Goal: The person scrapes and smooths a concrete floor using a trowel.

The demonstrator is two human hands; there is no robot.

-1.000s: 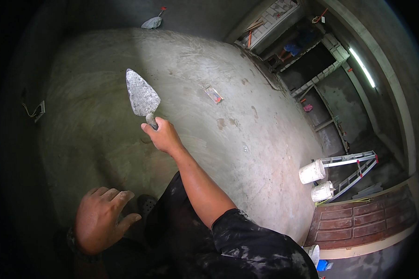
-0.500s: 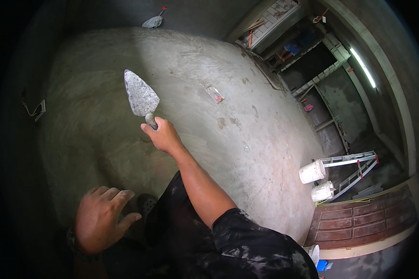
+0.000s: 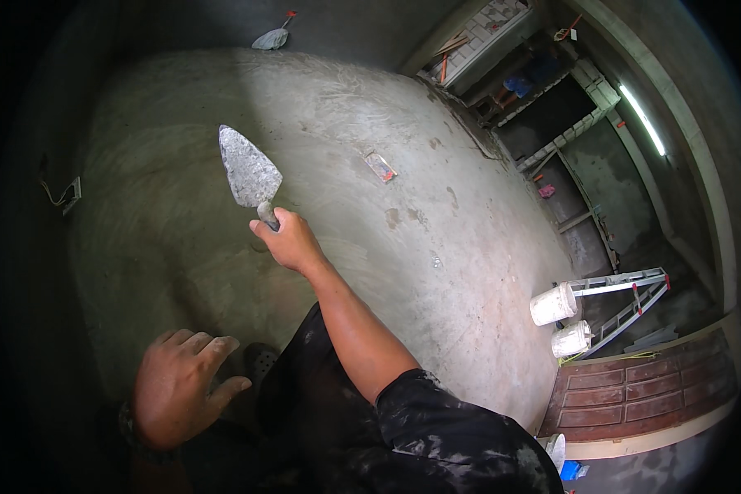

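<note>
My right hand (image 3: 291, 240) grips a pointed trowel (image 3: 249, 171) by its handle, with the grey, cement-crusted blade pointing away from me and up to the left. The trowel is held out over the smooth cement floor (image 3: 346, 247). Low at the left, my left hand (image 3: 181, 383) hangs with its thumb apart from the loosely bent fingers and nothing in it. Just to the right of that hand, part of a dark clog shoe (image 3: 261, 362) shows on my foot.
A small rectangular packet (image 3: 379, 166) lies on the floor. Two white buckets (image 3: 552, 305) stand by an aluminium stepladder (image 3: 626, 309) at the right, near a brown panelled door (image 3: 642, 391). A whitish bag (image 3: 270, 39) lies at the far wall. Wires hang from a wall box (image 3: 72, 194) at left.
</note>
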